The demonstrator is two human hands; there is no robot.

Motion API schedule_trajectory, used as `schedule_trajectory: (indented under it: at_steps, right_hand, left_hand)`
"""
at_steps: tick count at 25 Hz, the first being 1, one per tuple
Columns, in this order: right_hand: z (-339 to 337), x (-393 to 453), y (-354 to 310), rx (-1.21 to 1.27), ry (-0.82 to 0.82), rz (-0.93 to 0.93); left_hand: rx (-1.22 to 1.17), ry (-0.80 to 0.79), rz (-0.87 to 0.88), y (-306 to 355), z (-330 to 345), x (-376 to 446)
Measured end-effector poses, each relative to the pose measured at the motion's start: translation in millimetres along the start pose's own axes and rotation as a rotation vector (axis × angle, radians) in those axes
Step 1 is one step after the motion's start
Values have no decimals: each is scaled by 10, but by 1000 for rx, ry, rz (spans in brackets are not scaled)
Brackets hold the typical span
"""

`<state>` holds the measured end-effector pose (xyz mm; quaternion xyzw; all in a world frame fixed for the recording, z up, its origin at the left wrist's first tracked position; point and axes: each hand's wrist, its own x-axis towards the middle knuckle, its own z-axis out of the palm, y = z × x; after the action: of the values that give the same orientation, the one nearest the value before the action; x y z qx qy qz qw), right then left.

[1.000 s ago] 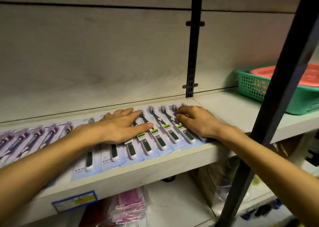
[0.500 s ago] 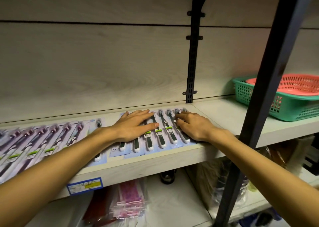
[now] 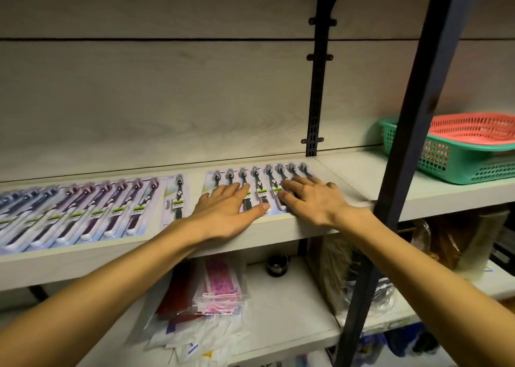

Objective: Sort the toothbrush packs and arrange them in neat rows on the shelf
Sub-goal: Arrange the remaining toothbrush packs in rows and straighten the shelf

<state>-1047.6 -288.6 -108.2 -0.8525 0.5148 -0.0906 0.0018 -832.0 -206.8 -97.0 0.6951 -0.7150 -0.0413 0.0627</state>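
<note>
Squaring up the dark packs on the shelf.

We press both hands flat, left (image 3: 225, 213) and right (image 3: 312, 199), fingers straight and slightly spread, on the dark packs (image 3: 259, 188) at the shelf's (image 3: 348, 177) front. 1 lone pack (image 3: 177, 199) lies apart beside the purple row (image 3: 111, 207); next we likely close that gap, sliding gently so overlaps hold.

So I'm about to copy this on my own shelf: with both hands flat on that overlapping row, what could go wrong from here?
1. The dark-handled packs overlap like shingles; the left hand and right hand pressing flat could skew or bunch them.
2. Their lower ends sit near the shelf's front edge, so a pull could tip some off.
3. The single pack stands apart and may end up left out.
</note>
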Motion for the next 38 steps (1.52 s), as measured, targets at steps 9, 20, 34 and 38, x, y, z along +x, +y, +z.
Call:
schedule_trajectory:
  at_steps: [9, 20, 34, 38]
  right_hand:
    - [-160, -125, 177, 28, -115, 93]
    - [-32, -57, -888, -13, 94, 28]
    - [132, 129, -1125, 15, 38, -20]
    - [147, 139, -1122, 17, 43, -26]
  left_hand:
    - [-150, -26, -29, 326, -33, 61]
    - [-45, 79, -65, -928, -195, -470]
    - [-166, 102, 37, -747, -236, -288]
    - [-306, 140, -11, -727, -230, -248]
